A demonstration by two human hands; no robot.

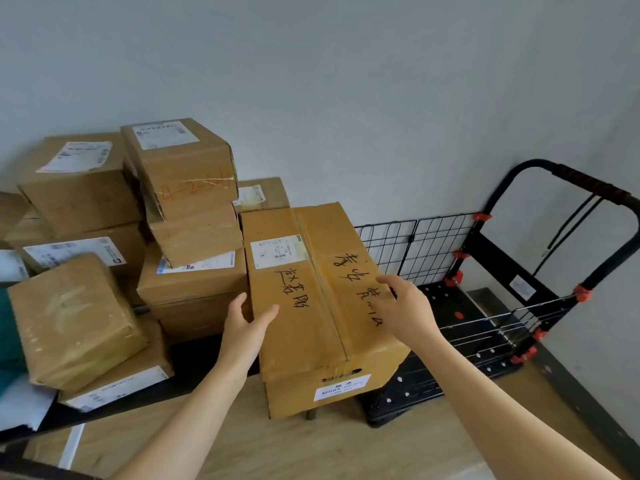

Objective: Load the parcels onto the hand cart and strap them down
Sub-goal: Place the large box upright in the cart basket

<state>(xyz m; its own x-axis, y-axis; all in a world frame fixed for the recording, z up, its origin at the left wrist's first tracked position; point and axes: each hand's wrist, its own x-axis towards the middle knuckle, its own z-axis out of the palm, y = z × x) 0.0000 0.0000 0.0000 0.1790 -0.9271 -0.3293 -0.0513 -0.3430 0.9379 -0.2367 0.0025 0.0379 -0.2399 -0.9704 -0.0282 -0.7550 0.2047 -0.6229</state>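
Observation:
A long cardboard parcel (322, 306) with black handwriting and a white label lies in the middle, its near end jutting toward me. My left hand (244, 329) touches its left side, thumb on the top face and fingers straight. My right hand (407, 308) rests on the parcel's top right edge, fingers relaxed. The black hand cart (512, 306) stands to the right against the wall, with wire mesh sides, red clips and a raised handle; its deck holds no parcel.
Several taped cardboard parcels (187, 202) are stacked on a low dark shelf (114, 407) at the left. A wrapped parcel (72, 320) lies at the front left. The grey wall runs behind, and wooden floor (311, 448) shows below.

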